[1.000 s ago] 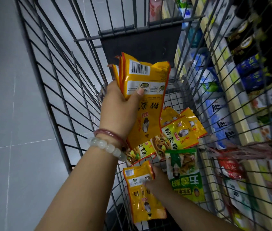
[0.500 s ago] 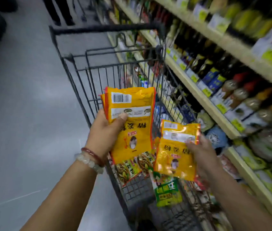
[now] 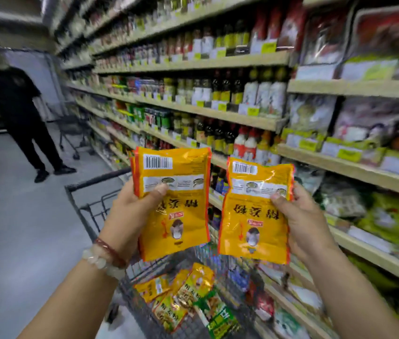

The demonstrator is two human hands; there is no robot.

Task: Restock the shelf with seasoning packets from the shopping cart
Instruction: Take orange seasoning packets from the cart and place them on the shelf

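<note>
Above the cart (image 3: 88,192), newly lifted: packets (image 3: 172,204) clasped in left hand (image 3: 130,216); one packet (image 3: 254,211) gripped by right hand (image 3: 301,221); shelving is due next.

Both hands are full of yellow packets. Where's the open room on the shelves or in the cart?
No bare shelf patch shows: the shelves look fully faced with bottles and bags, though blurred. The cart is open at its far end, behind the loose packets piled nearest you.
</note>
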